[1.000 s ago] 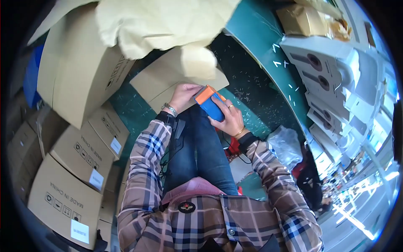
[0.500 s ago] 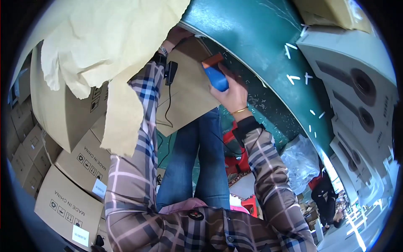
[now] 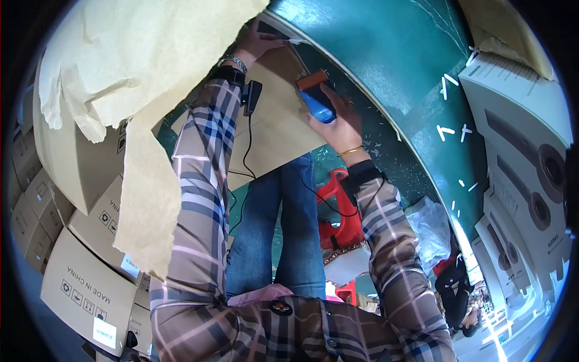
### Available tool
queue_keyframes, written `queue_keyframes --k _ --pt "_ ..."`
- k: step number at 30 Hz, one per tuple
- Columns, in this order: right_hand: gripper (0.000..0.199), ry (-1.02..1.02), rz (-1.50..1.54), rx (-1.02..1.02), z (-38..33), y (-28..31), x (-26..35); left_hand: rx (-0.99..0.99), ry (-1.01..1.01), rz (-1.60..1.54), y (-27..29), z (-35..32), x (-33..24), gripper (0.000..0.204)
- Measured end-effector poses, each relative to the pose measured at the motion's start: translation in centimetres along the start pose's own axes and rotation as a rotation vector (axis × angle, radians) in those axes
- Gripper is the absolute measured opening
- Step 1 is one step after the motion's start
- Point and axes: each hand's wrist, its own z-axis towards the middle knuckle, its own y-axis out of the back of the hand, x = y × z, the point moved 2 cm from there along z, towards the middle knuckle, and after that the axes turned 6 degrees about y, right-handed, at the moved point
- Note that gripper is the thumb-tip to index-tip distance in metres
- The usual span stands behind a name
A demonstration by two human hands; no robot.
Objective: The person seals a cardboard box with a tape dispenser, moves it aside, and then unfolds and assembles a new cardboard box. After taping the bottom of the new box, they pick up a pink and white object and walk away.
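My right hand is closed round a blue hand tool with a flat orange-brown end; its exact kind does not show. The tool is over the right edge of a brown cardboard carton in front of my legs. Toward the carton's far end, my left hand rests with its fingers stretched out, nothing visible in them. Near its fingertips lies a small whitish strip. Torn brown paper hangs over the left side and hides part of my left forearm's surroundings.
Curving along the right is a green table, scattered with small white pieces. Printed cartons stand beyond it. More brown cartons are stacked at left. Below are a red stool and a clear plastic bag. A person is at lower right.
My left hand has come further into view, fingers spread near the carton's far end. The tool and my right hand have shifted slightly right. The torn paper has moved left and down.
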Motion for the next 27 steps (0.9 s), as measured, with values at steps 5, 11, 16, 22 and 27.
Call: queue_keyframes --k 5,11,16,22,27 --pt "0.072 -0.094 -0.134 0.110 -6.8 4.3 -3.9 0.019 0.197 0.181 -3.0 -2.9 -6.5 0.084" --pt "0.073 -0.251 -0.121 0.271 -15.6 6.0 -2.6 -0.223 -0.112 0.174 -0.6 0.9 3.0 0.083" --pt "0.074 -0.321 -0.257 0.351 -18.0 6.5 -4.9 -0.118 -0.136 -0.167 -2.8 -1.2 -0.2 0.060" --pt "0.071 -0.233 -0.254 0.437 -12.4 2.3 -7.3 -0.153 -0.301 0.148 0.2 -3.8 -4.1 0.030" --pt "0.067 -0.847 0.255 0.276 -12.5 -0.2 -11.0 -0.023 -0.227 -0.017 0.1 -3.0 -4.5 0.033"
